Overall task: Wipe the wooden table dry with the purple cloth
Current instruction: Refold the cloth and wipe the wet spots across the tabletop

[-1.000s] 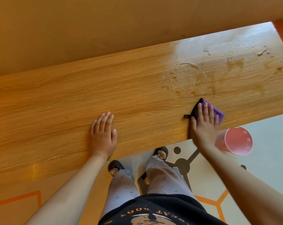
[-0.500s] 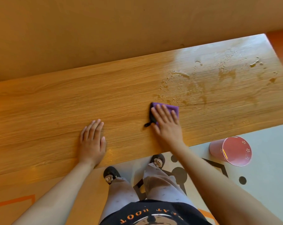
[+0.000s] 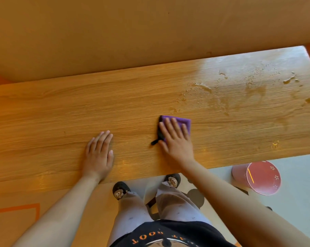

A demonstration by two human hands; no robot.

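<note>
Presses the soft, light purple cloth flat on the wooden table near its middle under straight right fingers (limp fabric, probably best driven by palm pressure), left fingers flat, empty

The table shows bare wood across the left and centre of the frame, and again from the cloth out to the right edge, where only flat water patches lie. Two obstacles sit on it: the left hand, flat at lower centre-left, and the right hand, flat on the cloth at centre, with a bare strip between them. The wall closes the far edge along the upper frame; a bucket stands on the floor at lower right, below the near edge.
</note>
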